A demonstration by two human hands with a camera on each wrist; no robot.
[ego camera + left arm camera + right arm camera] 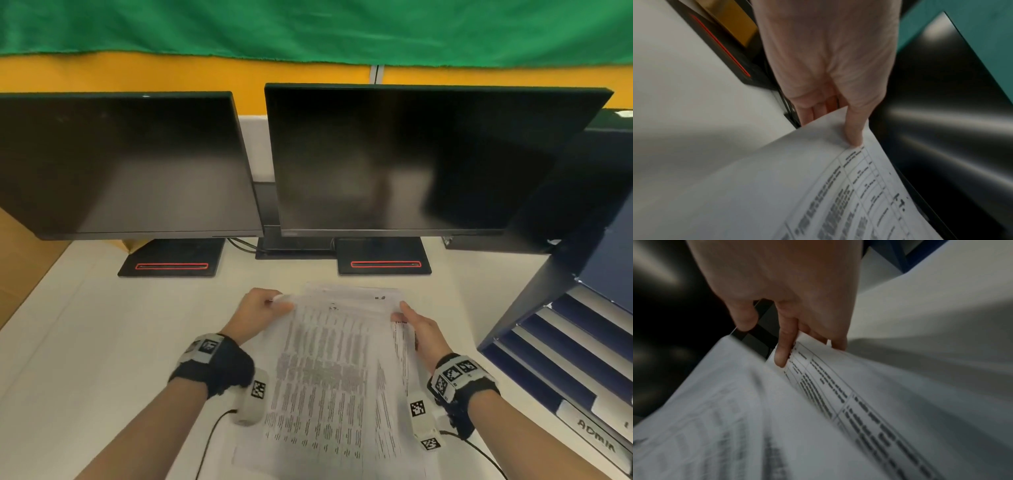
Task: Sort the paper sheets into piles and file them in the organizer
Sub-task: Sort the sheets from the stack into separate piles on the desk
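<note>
A loose stack of printed paper sheets (329, 370) lies on the white desk in front of me. My left hand (263, 308) pinches the top sheet (818, 186) at its far left corner, thumb on top and fingers underneath. My right hand (416, 325) holds the stack's far right edge; in the right wrist view a finger (782, 352) slips between sheets (838, 402) while the others curl beneath. The dark blue organizer (575, 335) with slanted shelves stands at the right, one tab labelled ADMIN (597, 437).
Two dark monitors (126, 164) (411, 157) on black stands (171, 260) fill the back of the desk (85, 342). A cardboard box (20, 267) sits at the far left. Cables run from both wrist devices toward me.
</note>
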